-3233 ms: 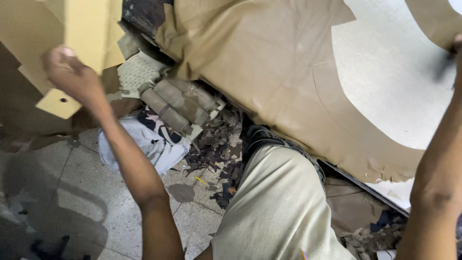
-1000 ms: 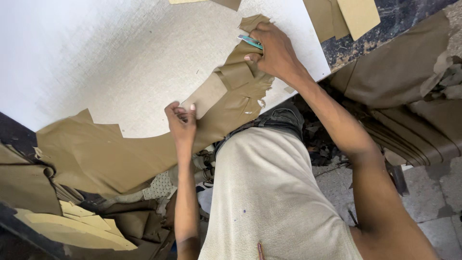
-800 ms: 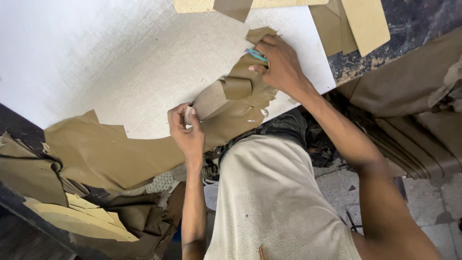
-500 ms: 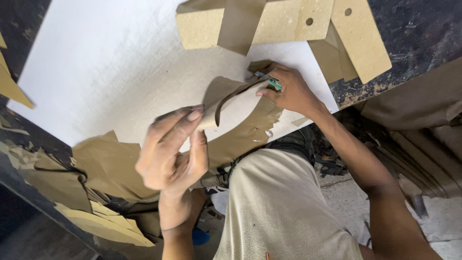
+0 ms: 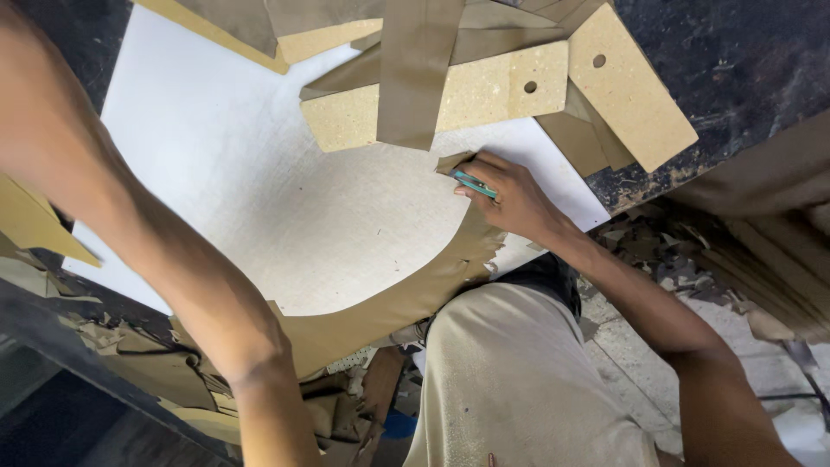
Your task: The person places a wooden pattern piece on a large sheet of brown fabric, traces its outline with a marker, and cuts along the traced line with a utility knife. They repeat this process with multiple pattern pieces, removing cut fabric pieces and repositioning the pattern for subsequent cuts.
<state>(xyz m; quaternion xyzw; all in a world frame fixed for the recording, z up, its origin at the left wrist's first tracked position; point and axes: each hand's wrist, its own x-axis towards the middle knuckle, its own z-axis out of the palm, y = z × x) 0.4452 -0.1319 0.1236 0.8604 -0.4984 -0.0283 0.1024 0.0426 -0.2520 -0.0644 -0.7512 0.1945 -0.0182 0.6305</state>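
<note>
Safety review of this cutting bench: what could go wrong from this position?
1. The right hand grips a small teal-handled cutter against the brown material; a slip could score the white cutting sheet or tear the curved edge.
2. The left hand is out of view and only its forearm crosses the sheet, so the material may be unsteadied and shift.
3. The board templates lie close to the cutter and might get nudged.

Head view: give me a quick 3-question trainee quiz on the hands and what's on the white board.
1. True or false: the right hand grips a slim teal-handled tool.
2. The pale chipboard templates with round holes lie: A) at the far side of the white cutting board B) on the floor C) in the left hand.
3. What curves along the board's near edge?

Key: 1 true. 2 A. 3 A tan leather-like sheet, its cut edge curved.
</note>
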